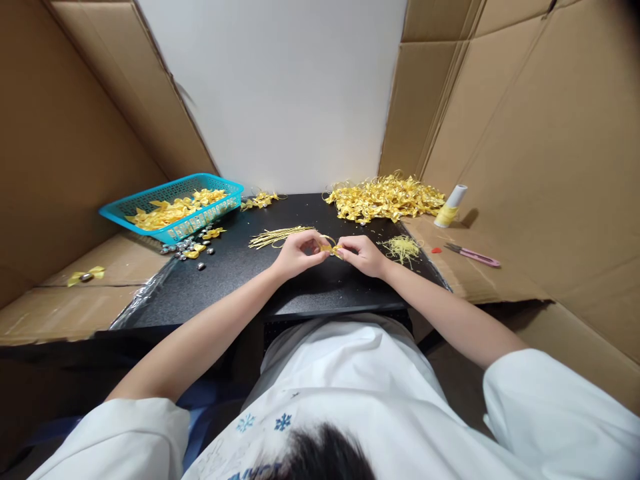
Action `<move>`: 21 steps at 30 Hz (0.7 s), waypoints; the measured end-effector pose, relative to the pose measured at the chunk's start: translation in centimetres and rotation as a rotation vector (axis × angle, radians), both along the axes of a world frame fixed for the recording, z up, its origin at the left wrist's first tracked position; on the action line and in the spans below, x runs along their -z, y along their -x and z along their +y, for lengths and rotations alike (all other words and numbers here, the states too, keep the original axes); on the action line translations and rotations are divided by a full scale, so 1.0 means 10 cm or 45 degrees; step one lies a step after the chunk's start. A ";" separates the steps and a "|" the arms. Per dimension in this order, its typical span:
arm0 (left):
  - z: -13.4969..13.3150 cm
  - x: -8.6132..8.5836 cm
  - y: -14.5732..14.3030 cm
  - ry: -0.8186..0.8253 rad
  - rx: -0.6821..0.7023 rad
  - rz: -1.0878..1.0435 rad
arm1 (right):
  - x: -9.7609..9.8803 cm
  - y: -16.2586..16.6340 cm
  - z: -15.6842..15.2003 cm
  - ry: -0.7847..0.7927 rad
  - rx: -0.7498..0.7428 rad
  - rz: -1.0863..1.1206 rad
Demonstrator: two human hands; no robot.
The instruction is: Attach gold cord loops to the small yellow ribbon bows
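Note:
Over the front middle of the black table, my left hand (302,253) and my right hand (364,255) meet fingertip to fingertip. Between them is a small yellow ribbon bow (331,250), pinched from both sides, with a thin gold loop rising above it. My fingers cover part of the bow, so its centre is hard to make out. Just beyond my left hand lies a bundle of gold ties (275,237). To the right of my right hand is a tangle of thin yellow thread ends (401,249).
A blue basket (170,235) of yellow bows stands at left, silver bells (201,266) beside it. One bow (86,275) lies on the left cardboard. A big heap of finished-looking bows (387,199) sits at back right, near a thread cone (451,205) and pink thread snips (474,255). Cardboard walls flank the table.

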State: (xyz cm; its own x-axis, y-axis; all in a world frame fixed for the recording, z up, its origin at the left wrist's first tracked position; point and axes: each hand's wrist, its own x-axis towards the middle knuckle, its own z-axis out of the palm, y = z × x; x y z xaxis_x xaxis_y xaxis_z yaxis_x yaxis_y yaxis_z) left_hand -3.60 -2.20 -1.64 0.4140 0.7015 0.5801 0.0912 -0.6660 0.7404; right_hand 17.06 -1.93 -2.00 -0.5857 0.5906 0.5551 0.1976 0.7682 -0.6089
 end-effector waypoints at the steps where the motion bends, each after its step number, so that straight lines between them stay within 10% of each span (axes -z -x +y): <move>1: 0.00 0.00 0.00 -0.019 -0.013 0.016 | -0.01 0.00 -0.01 0.001 -0.009 0.003; 21: -0.01 -0.03 -0.03 0.421 0.078 -0.111 | 0.00 -0.02 0.00 -0.102 0.037 -0.021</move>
State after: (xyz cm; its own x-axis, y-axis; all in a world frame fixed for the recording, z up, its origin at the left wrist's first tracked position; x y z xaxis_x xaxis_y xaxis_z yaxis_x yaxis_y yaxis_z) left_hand -3.30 -2.25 -1.37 0.4202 0.8326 0.3608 -0.0150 -0.3911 0.9202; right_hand 17.22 -1.94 -1.99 -0.5783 0.5616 0.5917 0.2302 0.8082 -0.5421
